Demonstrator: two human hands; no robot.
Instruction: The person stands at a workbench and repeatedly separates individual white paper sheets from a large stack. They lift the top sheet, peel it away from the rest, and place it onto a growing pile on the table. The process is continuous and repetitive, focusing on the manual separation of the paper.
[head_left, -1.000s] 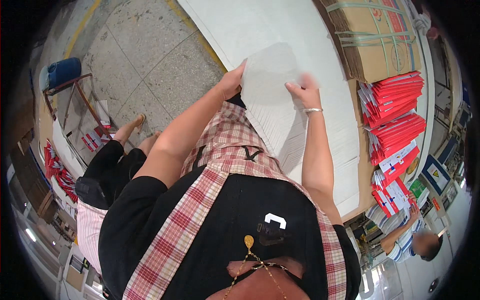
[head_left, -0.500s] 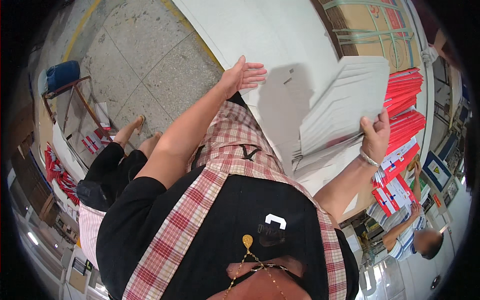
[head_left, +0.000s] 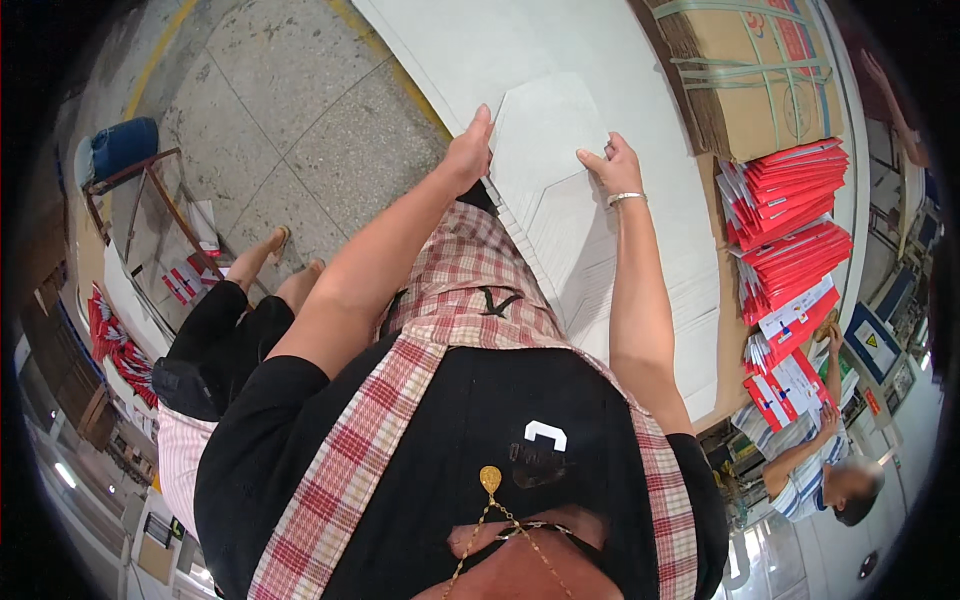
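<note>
A fanned stack of white paper sheets with angled corners point(head_left: 545, 130) is between my two hands, over the white tabletop point(head_left: 440, 40). At its left edge is my left hand point(head_left: 470, 152), thumb up and fingers curled against the sheets, partly hidden. My right hand point(head_left: 614, 168) grips the right edge, with its thumb reaching over the top sheet. The lower part of the stack spreads in overlapping layers point(head_left: 565, 260) toward my apron.
Piles of red-and-white envelopes point(head_left: 795, 200) lie along the table's right side, beside a strapped bundle of brown cardboard point(head_left: 755, 80). A person in a striped shirt point(head_left: 800, 480) handles red-and-white pieces at the right. Another person sits at left near a blue drum point(head_left: 125, 148).
My right hand has swung left with the white sheets, laying them lower across the table. My left hand, formerly spread open, now has its fingers curled at the stack's left edge.
</note>
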